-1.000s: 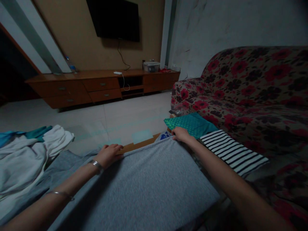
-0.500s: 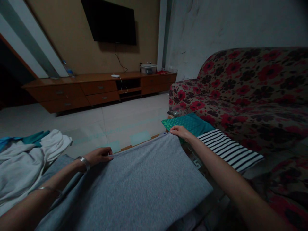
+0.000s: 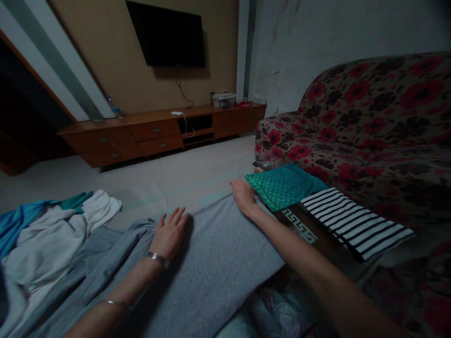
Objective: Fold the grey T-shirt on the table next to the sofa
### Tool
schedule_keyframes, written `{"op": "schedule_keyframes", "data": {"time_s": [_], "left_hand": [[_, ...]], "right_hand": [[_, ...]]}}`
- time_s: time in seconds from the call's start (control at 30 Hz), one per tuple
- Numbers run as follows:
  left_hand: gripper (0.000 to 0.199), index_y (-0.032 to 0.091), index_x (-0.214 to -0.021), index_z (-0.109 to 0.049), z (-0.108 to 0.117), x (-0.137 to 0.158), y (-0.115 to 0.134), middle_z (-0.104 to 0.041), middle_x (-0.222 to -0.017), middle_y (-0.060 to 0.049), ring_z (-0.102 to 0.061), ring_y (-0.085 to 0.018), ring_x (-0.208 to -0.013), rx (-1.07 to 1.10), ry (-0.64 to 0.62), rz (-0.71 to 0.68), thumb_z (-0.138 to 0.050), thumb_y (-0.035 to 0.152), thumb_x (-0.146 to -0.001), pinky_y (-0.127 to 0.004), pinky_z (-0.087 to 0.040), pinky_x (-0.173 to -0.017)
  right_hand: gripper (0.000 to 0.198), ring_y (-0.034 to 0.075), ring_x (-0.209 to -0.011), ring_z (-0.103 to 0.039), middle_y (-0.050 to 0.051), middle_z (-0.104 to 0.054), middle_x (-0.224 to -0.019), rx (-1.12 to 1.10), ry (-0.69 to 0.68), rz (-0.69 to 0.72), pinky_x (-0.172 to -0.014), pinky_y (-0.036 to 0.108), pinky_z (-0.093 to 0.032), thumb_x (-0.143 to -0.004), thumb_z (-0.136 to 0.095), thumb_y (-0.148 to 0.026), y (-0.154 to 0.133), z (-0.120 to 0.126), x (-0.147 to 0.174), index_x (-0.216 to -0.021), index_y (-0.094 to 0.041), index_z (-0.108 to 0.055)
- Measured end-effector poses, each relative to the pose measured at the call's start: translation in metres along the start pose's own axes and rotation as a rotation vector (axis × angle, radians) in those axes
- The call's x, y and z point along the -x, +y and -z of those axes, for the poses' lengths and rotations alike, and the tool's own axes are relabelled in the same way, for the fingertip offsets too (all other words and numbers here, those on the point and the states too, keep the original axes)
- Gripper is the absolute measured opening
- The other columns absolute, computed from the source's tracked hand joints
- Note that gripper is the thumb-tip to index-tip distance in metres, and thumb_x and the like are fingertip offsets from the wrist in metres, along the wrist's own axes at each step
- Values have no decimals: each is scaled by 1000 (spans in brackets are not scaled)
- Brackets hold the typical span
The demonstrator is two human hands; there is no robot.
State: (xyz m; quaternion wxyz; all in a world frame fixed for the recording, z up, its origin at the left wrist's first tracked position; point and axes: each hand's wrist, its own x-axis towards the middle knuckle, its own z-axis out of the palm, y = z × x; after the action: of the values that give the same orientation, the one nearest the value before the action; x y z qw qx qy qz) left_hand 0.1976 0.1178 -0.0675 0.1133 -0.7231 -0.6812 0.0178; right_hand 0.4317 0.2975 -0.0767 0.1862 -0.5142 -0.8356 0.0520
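A grey knit garment (image 3: 214, 249) lies spread out in front of me, its smooth part under both hands and its bunched part (image 3: 120, 253) to the left. My left hand (image 3: 171, 232) rests on it near the far edge, fingers apart and stretched out; two silver bangles circle that arm. At the far right corner, my right hand (image 3: 243, 196) lies over the cloth with its fingertips just past the edge. Its thumb is hidden. Right of that hand are a green patterned folded cloth (image 3: 282, 185) and a black-and-white striped folded cloth (image 3: 355, 223).
A pile of white clothing (image 3: 49, 239) with a blue piece (image 3: 21, 223) lies at left. Dark tabletop with a key pattern (image 3: 299, 227) shows under the folded cloths. A floral sofa (image 3: 366, 117) stands at right, a wooden TV cabinet (image 3: 155, 134) across the floor.
My left hand has let go of the far edge, moved right and spread over the cloth. My right hand has shifted from pinching the corner to lying over it. The view has turned slightly.
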Motion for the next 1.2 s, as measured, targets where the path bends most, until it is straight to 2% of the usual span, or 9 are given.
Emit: {"op": "schedule_keyframes", "data": {"time_s": [0.13,0.23,0.4,0.53,0.67,0.77,1.0,1.1,1.2], "left_hand": [[51,21,-142,-37,-26,4,20,-28,-152,-4,-23,-24,-140,134,-88,48,-28,37,-94,-49,-21,-111],[56,20,-145,-31,-40,4,11,-24,-153,-5,-20,-24,-141,163,-105,123,-24,44,-95,-49,-20,-112],[62,14,-145,-30,-37,6,-7,-24,-152,-9,-19,-24,-141,159,-106,150,-24,48,-94,-44,-21,-113],[60,15,-145,-31,-22,18,8,-21,-153,-11,-20,-26,-141,132,-39,153,-30,44,-93,-49,-22,-112],[59,21,-146,-30,-15,51,41,-21,-153,-7,-18,-25,-142,139,1,-15,-33,46,-92,-51,-18,-113],[61,22,-145,-30,-16,82,50,-22,-152,-7,-21,-25,-141,170,-69,-70,-32,51,-92,-50,-22,-112],[60,26,-145,-28,-11,146,27,-25,-151,-7,-28,-25,-138,173,-107,-88,-33,53,-92,-49,-24,-111],[59,32,-145,-26,-5,171,38,-25,-151,-5,-27,-25,-139,179,-115,-104,-35,54,-91,-48,-26,-110],[57,35,-144,-23,4,189,62,-25,-151,-3,-27,-24,-139,200,-135,-150,-35,52,-91,-47,-24,-111]], "right_hand": [[42,23,-126,-42,13,-51,-134,-83,-84,229,-106,36,-29,-95,-37,-35,-15,-32,37,-129,-14,-52],[52,24,-136,-29,13,-39,-145,-42,-75,190,-112,39,-21,-94,-37,-40,4,-45,38,-137,-11,-43],[51,23,-136,-31,17,-41,-143,-3,-72,97,-113,39,-20,-95,-35,-35,37,-25,15,-135,-6,-44],[52,27,-138,-28,20,-37,-144,13,-29,-4,-112,44,-21,-93,-41,-34,9,1,30,-136,-5,-43],[56,25,-140,-23,15,-32,-149,-62,-4,246,-114,40,-20,-92,-43,-39,-39,1,87,-140,-9,-38],[53,22,-138,-27,12,-36,-147,-106,-82,396,-113,39,-24,-93,-42,-41,-37,-5,126,-138,-14,-42],[43,23,-134,-36,17,-45,-140,-11,-58,136,-111,43,-28,-91,-46,-27,49,36,145,-130,-9,-51],[45,25,-136,-33,17,-42,-142,-4,-10,142,-111,45,-28,-89,-49,-26,34,44,168,-131,-10,-50],[46,22,-136,-31,10,-39,-145,-86,-68,318,-111,43,-30,-91,-46,-29,8,35,204,-135,-18,-47]]}}
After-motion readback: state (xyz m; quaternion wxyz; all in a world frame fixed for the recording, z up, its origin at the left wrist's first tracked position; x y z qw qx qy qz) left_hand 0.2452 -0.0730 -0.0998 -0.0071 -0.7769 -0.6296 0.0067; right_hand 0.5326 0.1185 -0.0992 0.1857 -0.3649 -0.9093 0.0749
